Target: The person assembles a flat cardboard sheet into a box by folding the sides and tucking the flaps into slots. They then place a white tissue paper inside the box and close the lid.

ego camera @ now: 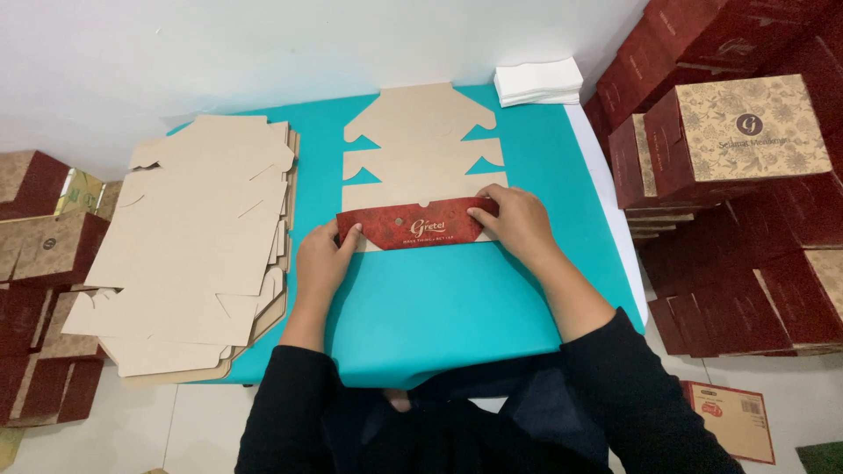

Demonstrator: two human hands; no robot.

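Note:
A flat brown cardboard box blank [420,145] lies on the teal table cover [439,307], with its near flap [413,223] folded over so its dark red printed side faces up. My left hand [323,261] presses the flap's left end with thumb and fingers. My right hand [514,219] holds down the flap's right end. Both hands rest on the fold, black sleeves behind them.
A thick stack of unfolded brown box blanks [193,246] lies on the table's left side. White folded sheets [537,82] sit at the far right corner. Assembled red-and-brown boxes [738,149] are piled at right, and more boxes [39,263] stand at left.

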